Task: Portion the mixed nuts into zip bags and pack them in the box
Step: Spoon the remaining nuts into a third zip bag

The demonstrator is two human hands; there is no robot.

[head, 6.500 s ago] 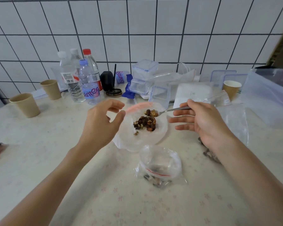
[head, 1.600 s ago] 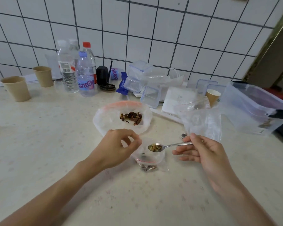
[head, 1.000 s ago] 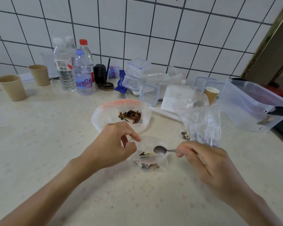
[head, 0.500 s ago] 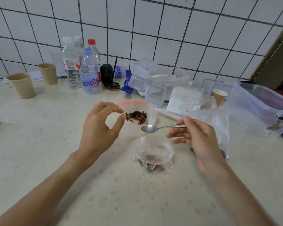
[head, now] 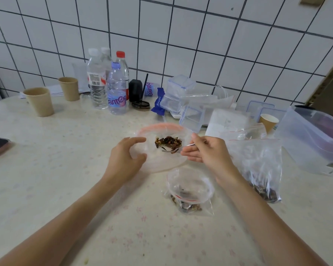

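Clear plastic zip bag (head: 189,186), metal spoon (head: 172,150)

We read "Ganten" on the purple-label bottle (head: 117,98); same purple lettering, partly hidden, on a wrapper (head: 150,89) behind. Other labels too blurred.

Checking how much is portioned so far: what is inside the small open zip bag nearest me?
A small heap of mixed nuts lies at the bottom of the small zip bag; crinkled plastic partly hides it.

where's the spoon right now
In the head view the spoon is at centre, held by the right hand, its bowl dipped into the nuts in the big open bag.
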